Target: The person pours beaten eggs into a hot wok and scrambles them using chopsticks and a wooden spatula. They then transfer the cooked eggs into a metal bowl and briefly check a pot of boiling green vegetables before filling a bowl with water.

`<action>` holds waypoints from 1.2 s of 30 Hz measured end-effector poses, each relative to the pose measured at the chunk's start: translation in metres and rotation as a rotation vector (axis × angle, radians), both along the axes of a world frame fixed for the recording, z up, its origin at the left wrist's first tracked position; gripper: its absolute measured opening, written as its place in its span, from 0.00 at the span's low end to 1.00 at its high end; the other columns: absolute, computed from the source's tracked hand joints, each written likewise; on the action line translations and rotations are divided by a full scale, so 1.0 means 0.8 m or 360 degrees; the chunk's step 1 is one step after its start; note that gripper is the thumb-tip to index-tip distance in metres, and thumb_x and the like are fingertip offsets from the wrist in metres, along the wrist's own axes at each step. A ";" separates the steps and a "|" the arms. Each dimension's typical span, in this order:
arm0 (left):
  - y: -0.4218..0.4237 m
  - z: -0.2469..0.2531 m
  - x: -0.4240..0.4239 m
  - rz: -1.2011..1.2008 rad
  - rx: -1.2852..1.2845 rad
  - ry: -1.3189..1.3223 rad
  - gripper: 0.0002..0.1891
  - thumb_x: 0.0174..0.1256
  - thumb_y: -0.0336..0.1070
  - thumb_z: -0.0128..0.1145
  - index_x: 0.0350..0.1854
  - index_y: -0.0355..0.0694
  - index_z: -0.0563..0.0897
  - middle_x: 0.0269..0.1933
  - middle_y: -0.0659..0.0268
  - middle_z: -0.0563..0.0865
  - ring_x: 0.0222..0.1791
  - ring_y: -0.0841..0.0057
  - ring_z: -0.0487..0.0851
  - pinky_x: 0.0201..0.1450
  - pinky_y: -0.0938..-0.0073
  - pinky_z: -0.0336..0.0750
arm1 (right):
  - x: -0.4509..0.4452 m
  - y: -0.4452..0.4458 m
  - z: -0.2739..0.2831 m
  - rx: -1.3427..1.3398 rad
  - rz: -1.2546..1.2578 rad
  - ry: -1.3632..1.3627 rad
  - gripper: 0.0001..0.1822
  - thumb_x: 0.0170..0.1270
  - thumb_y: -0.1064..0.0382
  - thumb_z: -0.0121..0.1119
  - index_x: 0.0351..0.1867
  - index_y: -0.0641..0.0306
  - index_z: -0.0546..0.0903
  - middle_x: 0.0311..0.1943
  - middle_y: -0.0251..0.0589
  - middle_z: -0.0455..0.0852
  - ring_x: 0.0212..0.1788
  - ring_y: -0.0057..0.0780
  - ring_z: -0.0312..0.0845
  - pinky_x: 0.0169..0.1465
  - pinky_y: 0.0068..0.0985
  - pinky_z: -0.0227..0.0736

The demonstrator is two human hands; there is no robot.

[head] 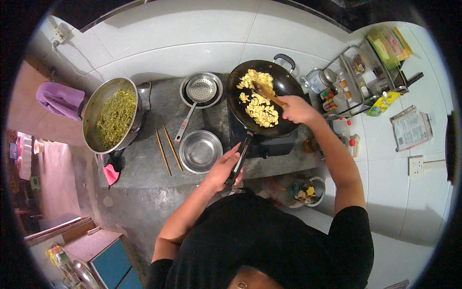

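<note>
A black wok (288,85) sits on a gas stove (274,146) with yellow scrambled eggs (261,112) in it. My left hand (223,168) grips the wok's long black handle (241,159). In my right hand (297,110) is a wooden spatula (269,94), its blurred blade down among the eggs. Left of the wok, a perforated metal skimmer (201,90) rests across a steel bowl (183,94). Nearer to me is a second steel bowl (201,151), with no food visible in it. A pair of chopsticks (168,153) lies beside that bowl on the counter.
At the left stands a large steel pan (135,133) of chopped greenish food (117,119), a purple cloth (59,99) over its handle. A wire rack (355,79) with jars and packets is against the right wall. Below the counter's edge is a waste bin (319,195).
</note>
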State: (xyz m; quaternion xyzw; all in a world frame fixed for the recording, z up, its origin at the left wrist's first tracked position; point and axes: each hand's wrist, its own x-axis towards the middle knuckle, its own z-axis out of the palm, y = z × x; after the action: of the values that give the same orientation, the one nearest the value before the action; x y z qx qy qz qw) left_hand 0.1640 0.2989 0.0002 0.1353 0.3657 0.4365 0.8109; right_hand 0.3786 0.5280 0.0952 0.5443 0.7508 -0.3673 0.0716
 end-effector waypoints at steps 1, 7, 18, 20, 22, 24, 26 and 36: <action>0.003 0.000 0.002 -0.0008 0.0015 -0.0020 0.28 0.79 0.43 0.45 0.78 0.54 0.56 0.28 0.64 0.78 0.18 0.74 0.75 0.20 0.74 0.70 | 0.015 0.006 0.014 -0.0091 -0.0273 -0.0020 0.21 0.60 0.69 0.51 0.56 0.61 0.82 0.29 0.52 0.85 0.23 0.31 0.83 0.30 0.32 0.77; 0.004 0.002 0.003 -0.0056 0.0025 0.0000 0.28 0.79 0.43 0.45 0.78 0.55 0.56 0.28 0.64 0.78 0.18 0.74 0.75 0.20 0.74 0.70 | 0.018 0.027 -0.056 0.1168 0.0211 -0.0234 0.16 0.70 0.61 0.48 0.52 0.63 0.81 0.36 0.58 0.86 0.39 0.53 0.84 0.40 0.43 0.80; 0.001 0.008 0.003 -0.0018 0.0018 -0.0015 0.27 0.80 0.43 0.44 0.78 0.54 0.56 0.28 0.64 0.77 0.19 0.75 0.75 0.21 0.75 0.70 | 0.152 -0.017 0.079 0.0912 0.0482 -0.0826 0.11 0.58 0.55 0.66 0.43 0.46 0.88 0.38 0.39 0.88 0.44 0.41 0.84 0.47 0.39 0.78; 0.003 0.007 0.004 -0.0051 0.0049 -0.0015 0.27 0.80 0.43 0.44 0.78 0.54 0.56 0.28 0.64 0.77 0.19 0.74 0.75 0.21 0.75 0.70 | 0.163 0.015 0.039 0.1026 0.0462 -0.0703 0.11 0.57 0.56 0.67 0.42 0.45 0.88 0.38 0.38 0.88 0.44 0.41 0.83 0.47 0.39 0.78; 0.004 0.006 0.004 -0.0076 0.0064 -0.0008 0.28 0.80 0.43 0.44 0.78 0.54 0.56 0.28 0.64 0.77 0.19 0.74 0.75 0.21 0.75 0.70 | 0.172 0.056 -0.035 0.1262 0.0446 -0.0393 0.11 0.57 0.57 0.67 0.43 0.44 0.88 0.38 0.38 0.87 0.44 0.41 0.83 0.48 0.39 0.77; 0.004 0.007 0.004 -0.0050 0.0060 0.0010 0.28 0.80 0.43 0.44 0.78 0.53 0.55 0.28 0.64 0.77 0.19 0.74 0.75 0.21 0.74 0.70 | 0.148 0.076 -0.059 0.1396 0.0527 -0.0233 0.12 0.58 0.58 0.66 0.44 0.43 0.88 0.38 0.39 0.87 0.44 0.42 0.83 0.49 0.40 0.77; 0.003 0.006 0.002 -0.0045 0.0050 0.0014 0.28 0.80 0.43 0.44 0.79 0.53 0.55 0.28 0.64 0.77 0.19 0.73 0.75 0.21 0.74 0.70 | 0.087 0.071 -0.028 0.1309 0.0680 -0.0426 0.13 0.59 0.58 0.65 0.46 0.43 0.87 0.37 0.40 0.87 0.43 0.44 0.83 0.49 0.41 0.77; 0.003 0.002 0.002 -0.0059 0.0046 0.0011 0.28 0.79 0.43 0.44 0.79 0.53 0.55 0.28 0.64 0.77 0.18 0.73 0.76 0.20 0.74 0.70 | 0.030 0.056 -0.057 0.0599 0.0229 0.0166 0.16 0.69 0.58 0.54 0.53 0.56 0.84 0.43 0.45 0.89 0.45 0.46 0.85 0.50 0.37 0.78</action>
State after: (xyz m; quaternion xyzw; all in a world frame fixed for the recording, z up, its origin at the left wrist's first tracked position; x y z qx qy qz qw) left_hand 0.1660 0.3016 0.0018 0.1552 0.3597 0.4261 0.8154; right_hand 0.4026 0.5731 0.0499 0.4734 0.8458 -0.2421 -0.0442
